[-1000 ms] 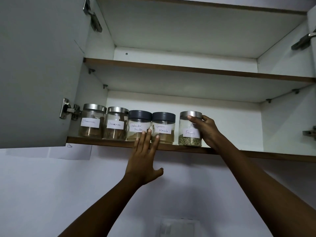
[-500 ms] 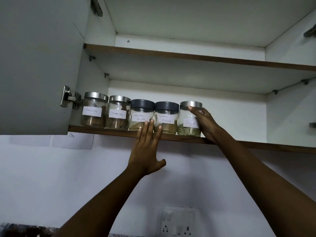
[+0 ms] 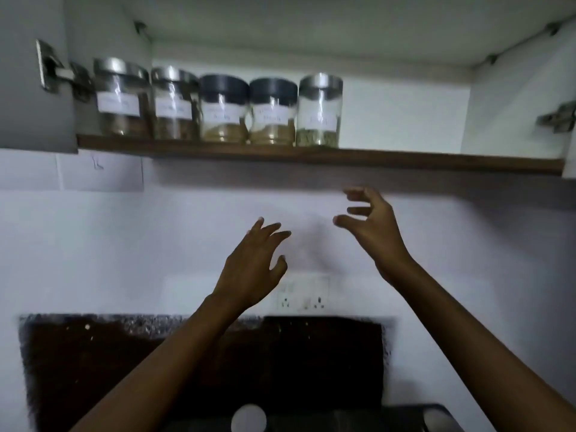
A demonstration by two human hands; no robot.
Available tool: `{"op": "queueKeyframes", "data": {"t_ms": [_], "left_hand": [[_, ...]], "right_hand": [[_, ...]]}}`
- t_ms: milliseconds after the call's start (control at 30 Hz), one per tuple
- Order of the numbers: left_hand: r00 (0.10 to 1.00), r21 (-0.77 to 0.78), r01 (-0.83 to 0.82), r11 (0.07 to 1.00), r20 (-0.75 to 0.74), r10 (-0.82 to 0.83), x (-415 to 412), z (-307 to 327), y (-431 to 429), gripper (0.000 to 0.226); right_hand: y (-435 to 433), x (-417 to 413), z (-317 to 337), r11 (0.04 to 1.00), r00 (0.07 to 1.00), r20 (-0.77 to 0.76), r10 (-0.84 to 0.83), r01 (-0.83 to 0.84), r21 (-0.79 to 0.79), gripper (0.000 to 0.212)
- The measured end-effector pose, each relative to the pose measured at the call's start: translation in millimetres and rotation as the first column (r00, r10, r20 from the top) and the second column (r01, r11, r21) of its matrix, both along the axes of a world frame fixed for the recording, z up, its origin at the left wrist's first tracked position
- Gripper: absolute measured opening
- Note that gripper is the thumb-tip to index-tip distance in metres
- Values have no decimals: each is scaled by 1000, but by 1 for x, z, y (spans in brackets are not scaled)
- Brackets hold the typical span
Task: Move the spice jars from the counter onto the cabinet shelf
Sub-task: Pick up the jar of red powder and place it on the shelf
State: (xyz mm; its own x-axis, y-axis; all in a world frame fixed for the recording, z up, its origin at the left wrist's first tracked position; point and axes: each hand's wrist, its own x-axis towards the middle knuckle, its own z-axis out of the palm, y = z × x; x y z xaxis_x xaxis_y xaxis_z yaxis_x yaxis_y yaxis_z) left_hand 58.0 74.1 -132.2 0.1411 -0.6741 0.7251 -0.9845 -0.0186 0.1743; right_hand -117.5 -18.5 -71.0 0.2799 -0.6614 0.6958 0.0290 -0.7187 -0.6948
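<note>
Several labelled glass spice jars stand in a row on the wooden-edged cabinet shelf point(image 3: 405, 162). The rightmost, a silver-lidded jar point(image 3: 318, 112) with green seeds, sits next to two dark-lidded jars point(image 3: 223, 109) point(image 3: 272, 112) and two more silver-lidded jars point(image 3: 120, 98) point(image 3: 174, 104) at the left. My left hand point(image 3: 254, 269) and my right hand point(image 3: 372, 229) hang below the shelf in front of the white wall, fingers spread, holding nothing. Neither hand touches a jar.
The grey cabinet door point(image 3: 31, 73) stands open at the left with its hinge point(image 3: 51, 68). A wall socket point(image 3: 304, 296) is behind my hands. Below lie a dark speckled counter point(image 3: 93, 353) and a stove with a white knob point(image 3: 248, 417).
My right hand let go of the rightmost jar and both hands dropped away from the shelf. The view tilted down, bringing the counter and stove into sight.
</note>
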Motion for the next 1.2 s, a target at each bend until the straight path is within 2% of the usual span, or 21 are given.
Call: {"op": "queueKeyframes", "data": {"t_ms": [100, 233, 333, 500, 567, 667, 767, 800, 933, 1200], "left_hand": [[996, 98, 48, 994, -79, -40, -13, -41, 5, 38], [978, 194, 156, 968, -165, -125, -29, -91, 12, 29], [958, 280, 202, 938, -253, -131, -38, -140, 14, 28], [908, 512, 314, 799, -408, -95, -52, -208, 9, 30], [871, 569, 381, 729, -486, -77, -58, -225, 11, 31], [828, 626, 456, 632, -559, -44, -63, -249, 16, 32], [794, 632, 489, 601, -608, -5, -62, -266, 23, 31], [781, 629, 494, 600, -624, 10, -62, -270, 26, 31], [737, 618, 516, 593, -673, 60, -53, -283, 36, 32], [612, 510, 534, 674, -784, 108, -47, -290, 57, 35]], "right_hand": [[7, -18, -62, 991, 987, -140, 83, -67, 113, 41], [9, -39, -133, 959, 955, -249, 164, -95, 267, 41], [6, -48, -186, 928, 928, -309, 210, -91, 361, 42], [0, -49, -271, 852, 846, -433, 310, -46, 521, 32], [-2, -47, -304, 825, 778, -514, 362, -10, 565, 38], [-3, -48, -351, 833, 635, -678, 370, 96, 544, 62], [0, -47, -382, 855, 537, -777, 329, 180, 487, 86], [2, -47, -388, 847, 547, -773, 322, 199, 493, 91], [9, -42, -400, 775, 681, -650, 338, 191, 602, 94], [14, -48, -372, 762, 709, -605, 362, 149, 630, 86]]}}
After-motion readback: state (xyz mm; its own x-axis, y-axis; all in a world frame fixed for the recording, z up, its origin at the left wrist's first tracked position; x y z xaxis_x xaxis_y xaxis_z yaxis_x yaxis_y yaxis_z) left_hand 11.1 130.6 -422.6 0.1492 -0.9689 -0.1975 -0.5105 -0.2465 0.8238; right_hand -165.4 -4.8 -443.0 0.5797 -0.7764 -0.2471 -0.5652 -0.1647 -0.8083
